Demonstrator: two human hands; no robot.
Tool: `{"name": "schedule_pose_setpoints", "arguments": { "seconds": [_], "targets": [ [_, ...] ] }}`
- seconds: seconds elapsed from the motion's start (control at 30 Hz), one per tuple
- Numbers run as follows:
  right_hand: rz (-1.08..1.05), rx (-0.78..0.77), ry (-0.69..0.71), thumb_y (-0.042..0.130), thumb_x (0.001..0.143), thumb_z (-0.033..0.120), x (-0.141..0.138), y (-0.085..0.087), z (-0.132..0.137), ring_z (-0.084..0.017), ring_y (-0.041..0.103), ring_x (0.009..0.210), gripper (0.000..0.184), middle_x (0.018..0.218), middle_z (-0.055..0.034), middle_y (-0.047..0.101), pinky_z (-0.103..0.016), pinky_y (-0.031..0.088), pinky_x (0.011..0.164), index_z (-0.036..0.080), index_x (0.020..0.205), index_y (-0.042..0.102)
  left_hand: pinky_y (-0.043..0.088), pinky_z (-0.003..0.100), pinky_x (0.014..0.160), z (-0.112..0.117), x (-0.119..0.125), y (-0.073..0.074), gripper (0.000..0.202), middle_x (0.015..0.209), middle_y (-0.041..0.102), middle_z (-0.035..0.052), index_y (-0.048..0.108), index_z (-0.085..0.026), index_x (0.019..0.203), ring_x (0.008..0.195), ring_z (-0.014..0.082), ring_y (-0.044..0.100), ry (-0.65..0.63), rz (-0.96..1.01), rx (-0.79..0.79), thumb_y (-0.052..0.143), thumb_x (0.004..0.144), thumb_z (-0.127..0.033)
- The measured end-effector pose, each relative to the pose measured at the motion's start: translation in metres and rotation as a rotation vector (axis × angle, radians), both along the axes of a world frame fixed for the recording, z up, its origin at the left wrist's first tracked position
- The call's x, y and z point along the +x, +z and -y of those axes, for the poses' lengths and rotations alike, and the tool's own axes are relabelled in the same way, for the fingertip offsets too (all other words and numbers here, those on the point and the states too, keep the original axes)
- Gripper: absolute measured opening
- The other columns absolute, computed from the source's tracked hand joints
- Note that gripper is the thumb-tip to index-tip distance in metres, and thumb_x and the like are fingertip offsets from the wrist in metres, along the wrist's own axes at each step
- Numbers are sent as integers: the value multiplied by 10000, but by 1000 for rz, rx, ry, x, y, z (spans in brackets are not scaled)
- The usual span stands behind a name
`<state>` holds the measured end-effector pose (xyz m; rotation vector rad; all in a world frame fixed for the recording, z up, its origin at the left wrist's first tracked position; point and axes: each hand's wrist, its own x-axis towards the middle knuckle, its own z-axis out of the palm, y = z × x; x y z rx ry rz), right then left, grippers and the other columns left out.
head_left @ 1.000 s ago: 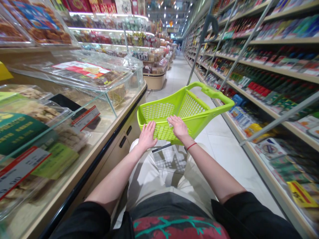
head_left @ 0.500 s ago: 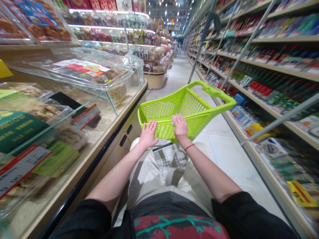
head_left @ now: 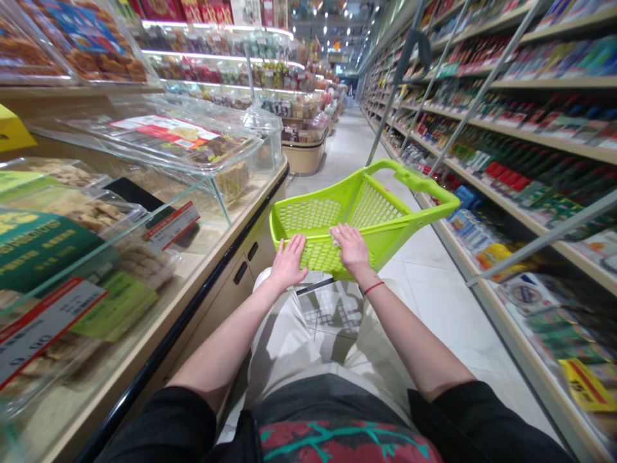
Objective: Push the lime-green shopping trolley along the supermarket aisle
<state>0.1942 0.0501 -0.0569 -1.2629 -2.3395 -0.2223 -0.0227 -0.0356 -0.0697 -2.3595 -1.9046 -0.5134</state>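
A lime-green shopping basket cart (head_left: 313,211) with perforated sides stands in front of my knees, its handle pointing to the right. My left hand (head_left: 289,260) lies on the near rim at the left end, fingers stretched out and resting over the edge. Farther right on the same rim is my right hand (head_left: 353,251), wearing a thin red wrist cord. Its fingers press a small white piece, like a folded tissue or wipe (head_left: 333,235), against the rim; most of it is hidden beneath them. No goods show inside the cart.
At left runs a glass-edged display counter (head_left: 226,222) with packaged food and price tags. Tall stocked shelves (head_left: 535,132) line the right, crossed by slanting metal bars. A tiled aisle (head_left: 340,138) stretches ahead, past a rounded display stand (head_left: 304,157).
My right hand has shifted slightly right and down along the rim, with the white piece still under its fingers. My left hand stays in place on the rim. The view has tilted slightly.
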Motion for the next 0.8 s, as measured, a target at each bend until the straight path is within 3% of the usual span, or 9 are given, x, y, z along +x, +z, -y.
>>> {"name": "schedule_pose_setpoints", "arguments": {
  "seconds": [0.13, 0.23, 0.4, 0.57, 0.67, 0.8],
  "targets": [
    [-90, 98, -165, 410, 871, 63, 34, -6, -11, -273, 372, 1469, 594, 1535, -116, 495, -527, 248, 1210, 182, 1435, 554, 91, 527, 1272, -2, 1, -2, 910, 1657, 255, 139, 197, -130, 1590, 1546, 292, 205, 2, 1, 5, 589, 795, -336],
    [-127, 117, -190, 390, 891, 86, 32, -14, -12, -281, 353, 1478, 580, 1534, -140, 491, -525, 262, 1203, 153, 1448, 537, 85, 533, 1270, -2, 2, -3, 909, 1660, 245, 142, 198, -117, 1587, 1548, 292, 199, 0, 5, 5, 586, 795, -335],
    [-123, 55, -54, 381, 915, 92, -17, -21, 5, -277, 363, 1476, 564, 1540, -128, 485, -482, 285, 1209, 148, 1455, 531, 87, 543, 1265, -1, 3, -2, 915, 1660, 240, 144, 195, -126, 1588, 1549, 297, 193, -7, 15, 15, 590, 786, -320],
    [-78, -55, 129, 405, 907, 49, -65, -13, 19, -248, 378, 1474, 569, 1536, -109, 493, -446, 275, 1232, 158, 1449, 541, 92, 547, 1263, -1, 2, 0, 906, 1657, 252, 138, 214, -119, 1582, 1547, 294, 201, -4, 2, -1, 587, 782, -323],
    [-58, -83, 180, 410, 900, 28, -71, -7, 20, -232, 394, 1466, 587, 1537, -87, 494, -439, 286, 1232, 184, 1451, 541, 90, 522, 1272, -1, -1, 0, 902, 1668, 223, 127, 205, -105, 1583, 1553, 280, 180, -14, -21, -7, 578, 794, -331],
    [-13, -58, 170, 403, 910, 33, -47, -4, 17, -235, 397, 1463, 590, 1546, -82, 482, -419, 293, 1223, 193, 1464, 528, 101, 495, 1278, 0, -6, -5, 907, 1670, 205, 144, 186, -94, 1585, 1556, 280, 168, 24, -50, 16, 580, 806, -341]
  ]
}}
